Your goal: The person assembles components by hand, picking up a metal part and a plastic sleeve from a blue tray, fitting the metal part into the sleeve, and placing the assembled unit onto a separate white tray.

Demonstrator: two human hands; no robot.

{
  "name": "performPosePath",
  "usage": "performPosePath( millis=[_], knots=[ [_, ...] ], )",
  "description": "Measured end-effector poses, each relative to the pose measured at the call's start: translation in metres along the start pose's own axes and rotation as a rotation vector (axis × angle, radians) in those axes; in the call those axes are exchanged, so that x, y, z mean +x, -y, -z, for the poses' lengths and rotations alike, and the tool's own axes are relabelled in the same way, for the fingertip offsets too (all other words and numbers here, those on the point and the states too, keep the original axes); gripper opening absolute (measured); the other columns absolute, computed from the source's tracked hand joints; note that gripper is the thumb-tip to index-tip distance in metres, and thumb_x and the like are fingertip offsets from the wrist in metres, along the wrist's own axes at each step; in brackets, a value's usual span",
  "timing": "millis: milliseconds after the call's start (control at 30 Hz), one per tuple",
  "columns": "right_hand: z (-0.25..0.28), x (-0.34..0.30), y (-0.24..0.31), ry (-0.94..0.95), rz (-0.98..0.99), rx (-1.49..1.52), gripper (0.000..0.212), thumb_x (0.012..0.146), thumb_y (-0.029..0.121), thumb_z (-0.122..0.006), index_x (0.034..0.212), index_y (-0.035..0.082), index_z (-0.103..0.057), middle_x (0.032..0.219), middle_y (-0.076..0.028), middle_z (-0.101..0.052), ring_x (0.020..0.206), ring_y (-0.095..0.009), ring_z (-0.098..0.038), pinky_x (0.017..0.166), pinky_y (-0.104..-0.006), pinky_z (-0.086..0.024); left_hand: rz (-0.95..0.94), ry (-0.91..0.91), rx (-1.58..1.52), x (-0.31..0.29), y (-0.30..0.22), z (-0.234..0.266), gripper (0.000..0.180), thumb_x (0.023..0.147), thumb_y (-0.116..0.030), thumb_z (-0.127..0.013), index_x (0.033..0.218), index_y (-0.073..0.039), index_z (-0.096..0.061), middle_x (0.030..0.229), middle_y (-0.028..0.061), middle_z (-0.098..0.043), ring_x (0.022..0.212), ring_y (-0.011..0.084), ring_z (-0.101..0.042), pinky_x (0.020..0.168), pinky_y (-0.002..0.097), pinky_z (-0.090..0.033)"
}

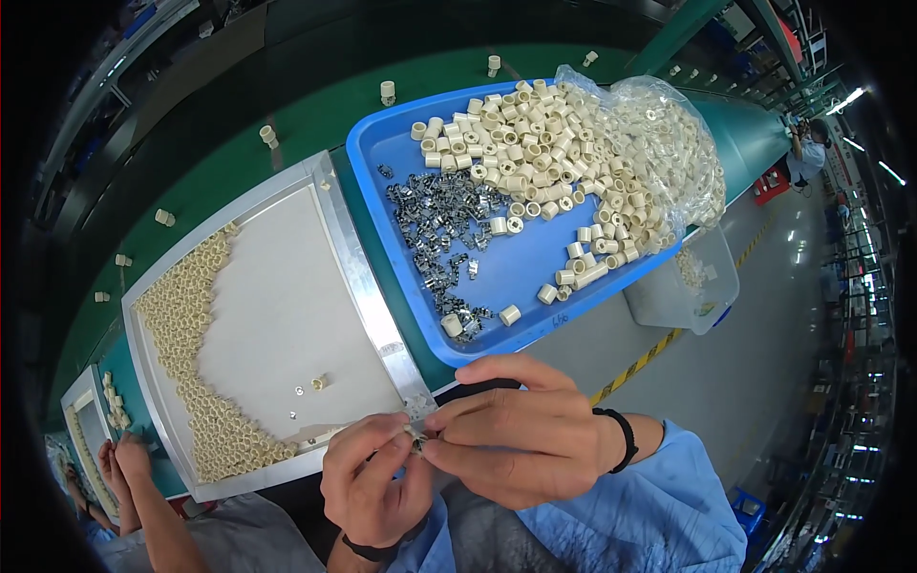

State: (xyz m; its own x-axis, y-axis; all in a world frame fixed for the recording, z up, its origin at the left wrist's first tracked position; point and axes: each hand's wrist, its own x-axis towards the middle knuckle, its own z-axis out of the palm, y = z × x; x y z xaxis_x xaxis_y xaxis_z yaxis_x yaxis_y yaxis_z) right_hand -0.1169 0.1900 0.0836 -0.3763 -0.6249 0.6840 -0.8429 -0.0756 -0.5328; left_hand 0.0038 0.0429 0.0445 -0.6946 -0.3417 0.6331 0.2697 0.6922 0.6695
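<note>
My left hand and my right hand meet just below the near edge of a metal-framed white tray. Between their fingertips they pinch a small metal clip with a cream part, mostly hidden by the fingers. Above them a blue plastic tray holds a heap of small cream plastic cylinders and a pile of small shiny metal clips. The white tray carries a band of finished cream pieces along its left side and a loose pair near its middle.
A clear plastic bag of cream cylinders lies on the blue tray's right end. Single cream pieces stand on the green conveyor belt beyond. A clear bin sits lower right. Another person's hands work at a tray lower left.
</note>
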Motion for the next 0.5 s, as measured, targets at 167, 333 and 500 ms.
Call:
performPosePath(
  millis=[167,333,500],
  knots=[
    [0.000,-0.001,0.000,-0.020,0.012,-0.034,0.019,0.075,0.001,-0.076,0.094,0.001,-0.079,0.086,-0.007,-0.073,0.085,-0.022,-0.077,0.093,-0.0424,-0.057,-0.022,0.002,0.018,0.001,-0.002,-0.001,0.041,0.073,0.012,-0.080,0.109,-0.002,-0.067,0.107,0.0165,-0.069,0.091,0.0314,-0.075,0.074,0.0369,-0.061],
    [0.004,0.002,-0.004,0.020,-0.014,-0.039,0.020,0.076,0.000,-0.076,0.095,0.000,-0.078,0.088,-0.007,-0.072,0.076,-0.021,-0.072,0.089,-0.0429,-0.057,-0.014,0.034,0.002,0.000,0.004,-0.002,0.039,0.074,0.011,-0.081,0.109,-0.001,-0.067,0.107,0.0170,-0.070,0.090,0.0321,-0.075,0.074,0.0371,-0.061],
    [-0.005,-0.006,-0.013,-0.053,-0.097,0.080,0.020,0.077,-0.004,-0.078,0.096,0.000,-0.079,0.089,-0.007,-0.071,0.068,-0.020,-0.066,0.086,-0.0431,-0.058,0.038,0.095,0.009,-0.006,0.007,-0.004,0.038,0.079,0.013,-0.077,0.113,0.000,-0.067,0.107,0.0174,-0.068,0.092,0.0312,-0.071,0.078,0.0380,-0.059]
  ],
)
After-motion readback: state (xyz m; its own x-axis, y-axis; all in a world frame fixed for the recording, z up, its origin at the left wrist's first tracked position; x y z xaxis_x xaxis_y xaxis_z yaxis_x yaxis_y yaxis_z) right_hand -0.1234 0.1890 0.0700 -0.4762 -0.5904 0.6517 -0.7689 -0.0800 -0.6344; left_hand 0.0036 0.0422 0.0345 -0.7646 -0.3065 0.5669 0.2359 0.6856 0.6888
